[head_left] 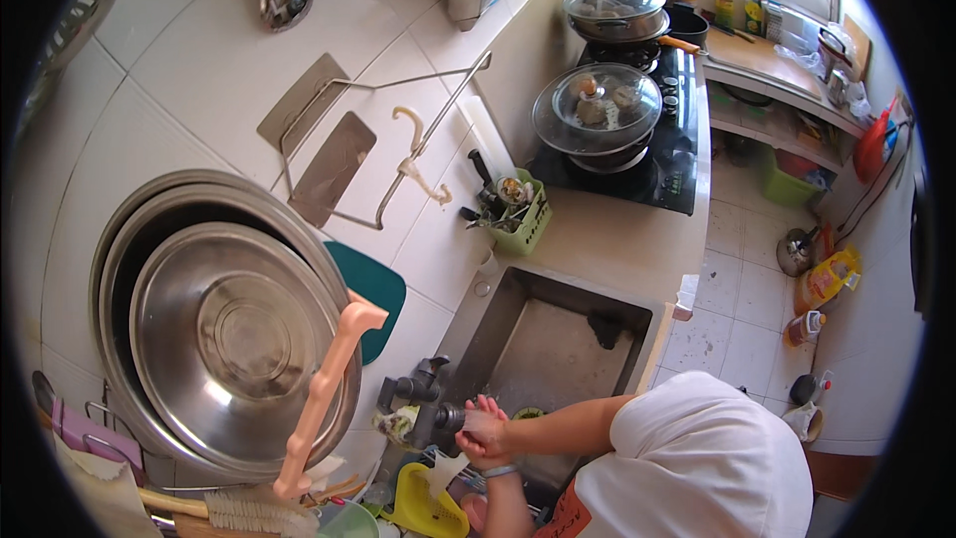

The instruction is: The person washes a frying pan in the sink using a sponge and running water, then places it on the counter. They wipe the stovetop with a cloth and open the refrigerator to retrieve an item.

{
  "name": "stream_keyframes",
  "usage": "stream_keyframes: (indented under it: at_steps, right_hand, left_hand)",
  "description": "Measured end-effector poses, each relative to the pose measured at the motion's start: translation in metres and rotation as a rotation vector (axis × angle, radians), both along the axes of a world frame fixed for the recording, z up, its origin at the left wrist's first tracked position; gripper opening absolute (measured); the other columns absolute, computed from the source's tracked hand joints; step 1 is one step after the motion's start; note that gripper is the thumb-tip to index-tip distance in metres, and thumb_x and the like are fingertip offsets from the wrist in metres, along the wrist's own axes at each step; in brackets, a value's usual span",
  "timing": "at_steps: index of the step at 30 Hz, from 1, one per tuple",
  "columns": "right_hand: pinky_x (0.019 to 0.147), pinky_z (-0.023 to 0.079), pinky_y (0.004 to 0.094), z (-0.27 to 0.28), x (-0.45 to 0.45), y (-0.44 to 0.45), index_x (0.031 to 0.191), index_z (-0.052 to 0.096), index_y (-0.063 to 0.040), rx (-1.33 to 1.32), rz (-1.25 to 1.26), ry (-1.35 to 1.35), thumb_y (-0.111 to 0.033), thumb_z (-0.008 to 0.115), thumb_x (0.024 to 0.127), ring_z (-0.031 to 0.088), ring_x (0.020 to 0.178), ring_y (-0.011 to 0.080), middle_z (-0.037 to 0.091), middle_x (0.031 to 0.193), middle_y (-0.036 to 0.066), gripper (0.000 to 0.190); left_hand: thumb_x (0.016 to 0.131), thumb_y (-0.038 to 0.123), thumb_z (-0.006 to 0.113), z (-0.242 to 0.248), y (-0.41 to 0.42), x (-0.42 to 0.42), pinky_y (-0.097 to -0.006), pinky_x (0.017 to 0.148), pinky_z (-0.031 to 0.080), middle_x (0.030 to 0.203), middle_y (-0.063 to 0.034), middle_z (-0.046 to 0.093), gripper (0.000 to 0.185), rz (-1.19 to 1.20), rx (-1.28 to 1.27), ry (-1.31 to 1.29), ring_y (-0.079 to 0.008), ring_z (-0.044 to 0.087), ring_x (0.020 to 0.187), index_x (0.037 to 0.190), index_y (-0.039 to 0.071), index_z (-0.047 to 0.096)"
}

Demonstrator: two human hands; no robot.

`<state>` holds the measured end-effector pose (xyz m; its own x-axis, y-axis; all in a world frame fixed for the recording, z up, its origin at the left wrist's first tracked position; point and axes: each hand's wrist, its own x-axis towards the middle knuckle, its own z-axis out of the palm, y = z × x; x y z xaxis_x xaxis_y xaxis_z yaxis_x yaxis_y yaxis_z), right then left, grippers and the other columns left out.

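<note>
My right hand (489,430) and my left hand (476,456) are pressed together under the dark faucet (432,415). Water runs from the spout over them. Neither hand holds an object; some fingers are spread, others overlap. A bracelet (499,471) circles my left wrist. Beneath the hands lies the metal sink (560,336), with a drain strainer (530,413) partly covered by my right forearm. A black patch or cloth (609,330) lies at the sink's far right corner. A pale, stained cloth (396,424) is wrapped about the faucet's base.
Nested steel basins (254,336) hang at the left behind a peach plastic hook bar (328,396). Below the faucet is a yellow strainer basket (426,504). A green utensil basket (526,220) stands between sink and gas stove (672,179), which bears lidded pans (597,116).
</note>
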<state>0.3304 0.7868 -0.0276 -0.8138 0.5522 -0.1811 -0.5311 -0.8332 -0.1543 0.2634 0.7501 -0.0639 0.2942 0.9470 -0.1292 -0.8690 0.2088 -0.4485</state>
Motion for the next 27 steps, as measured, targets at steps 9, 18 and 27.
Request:
stream_keyframes:
  at_steps: [9,18,27]
  right_hand:
    - [0.068,0.047,0.0439,-0.024,-0.014,0.028,0.098,0.059,-0.014,1.063,-0.061,-1.409,-0.04,0.039,0.091,0.06,0.076,0.0334,0.062,0.083,0.014,0.034]
    - [0.086,0.043,0.0468,-0.037,0.018,-0.016,0.108,0.059,-0.01,1.284,-0.234,-1.285,-0.045,0.039,0.091,0.054,0.103,0.0396,0.057,0.11,0.02,0.043]
    - [0.089,0.044,0.0343,-0.01,0.027,-0.008,0.118,0.045,-0.003,0.274,-0.159,-0.849,-0.033,0.068,0.08,0.055,0.103,0.0216,0.057,0.106,0.012,0.054]
  left_hand:
    - [0.086,0.041,0.053,0.04,-0.007,0.052,-0.037,0.084,0.044,0.098,-0.008,0.057,0.035,-0.089,-0.323,0.774,-0.0222,0.055,0.088,0.103,0.011,0.056]
    - [0.085,0.025,0.054,-0.019,0.012,0.012,-0.0369,0.091,0.04,0.107,-0.0057,0.054,0.03,0.046,-0.086,1.019,-0.0161,0.052,0.098,0.111,0.01,0.056]
    - [0.083,0.003,0.056,0.011,0.02,0.033,-0.0321,0.094,0.042,0.114,-0.0081,0.055,0.031,0.052,-0.051,1.71,-0.017,0.051,0.108,0.114,0.004,0.056]
